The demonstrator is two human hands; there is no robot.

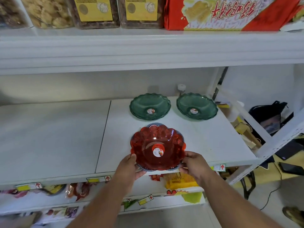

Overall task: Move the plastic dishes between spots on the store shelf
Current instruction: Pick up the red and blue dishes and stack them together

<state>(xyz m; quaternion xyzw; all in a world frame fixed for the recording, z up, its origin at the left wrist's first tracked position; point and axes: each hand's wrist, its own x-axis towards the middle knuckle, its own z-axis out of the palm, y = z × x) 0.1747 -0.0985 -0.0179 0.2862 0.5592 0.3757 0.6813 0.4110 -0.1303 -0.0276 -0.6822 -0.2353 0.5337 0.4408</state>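
We note the left hand (131, 167) and right hand (194, 165) pinching the red scalloped dish (158, 145) at the shelf (205, 142) front edge.

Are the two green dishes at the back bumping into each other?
Apart. The head view shows a strip of bare white shelf between the left green dish and the right green dish; their wavy rims do not meet.

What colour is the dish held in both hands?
Translucent red dish, scalloped rim, seen in the head view.
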